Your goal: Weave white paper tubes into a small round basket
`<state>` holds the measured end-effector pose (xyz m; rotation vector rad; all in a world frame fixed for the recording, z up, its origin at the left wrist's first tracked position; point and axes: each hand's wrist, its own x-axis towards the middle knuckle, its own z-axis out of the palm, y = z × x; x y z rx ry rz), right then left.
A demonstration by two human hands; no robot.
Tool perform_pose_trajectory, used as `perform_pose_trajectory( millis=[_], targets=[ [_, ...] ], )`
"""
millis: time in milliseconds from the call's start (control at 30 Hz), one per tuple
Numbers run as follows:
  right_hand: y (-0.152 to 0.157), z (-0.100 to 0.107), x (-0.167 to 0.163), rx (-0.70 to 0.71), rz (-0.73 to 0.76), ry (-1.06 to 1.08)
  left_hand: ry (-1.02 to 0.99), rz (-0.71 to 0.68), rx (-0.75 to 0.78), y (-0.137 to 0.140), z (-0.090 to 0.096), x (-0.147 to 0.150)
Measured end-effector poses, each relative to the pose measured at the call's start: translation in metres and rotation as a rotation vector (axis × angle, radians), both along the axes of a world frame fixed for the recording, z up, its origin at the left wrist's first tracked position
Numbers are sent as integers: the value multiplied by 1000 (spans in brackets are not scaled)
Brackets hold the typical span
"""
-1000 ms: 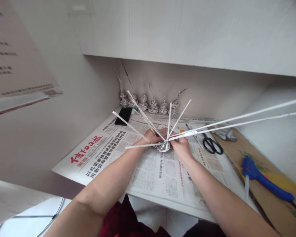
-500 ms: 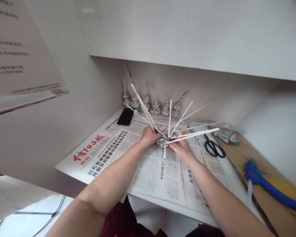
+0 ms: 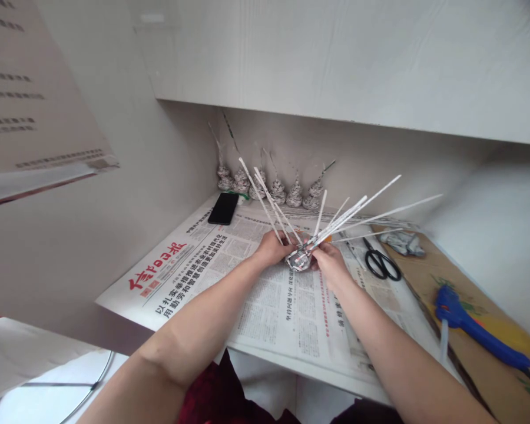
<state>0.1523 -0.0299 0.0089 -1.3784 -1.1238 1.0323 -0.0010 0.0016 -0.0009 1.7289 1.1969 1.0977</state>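
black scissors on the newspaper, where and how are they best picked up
Likely by the handle loops, from the near side and above: the scissors seem to lie flat, loops nearer, narrow end pointing away.

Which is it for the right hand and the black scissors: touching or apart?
Apart: the head view shows newspaper between the right hand and black scissors.
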Motion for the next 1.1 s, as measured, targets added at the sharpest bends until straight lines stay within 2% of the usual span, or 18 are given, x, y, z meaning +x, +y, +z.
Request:
perform_pose_trajectory(
  millis=[133,267,367,533,767,933,1100],
  targets=[
    [-5,7,1,-33,86,-74,15,-42,17,-1,1,-1],
    [-4,4,7,104,206,-181,32,-55,49,-1,1,-2],
    [0,0,13,185,235,-194,5,-67,61,0,-2,-2],
    [5,0,17,216,119,-174,-67,-98,27,1,-3,-1],
    [-2,10,7,162,14,40,-127,-72,-18,-4,2,1],
    [-2,6,7,208,-14,-30,-179,-84,-104,-4,1,3],
    [4,-1,10,261,-197,-22,-289,-49,-175,-5,2,5]
  ],
)
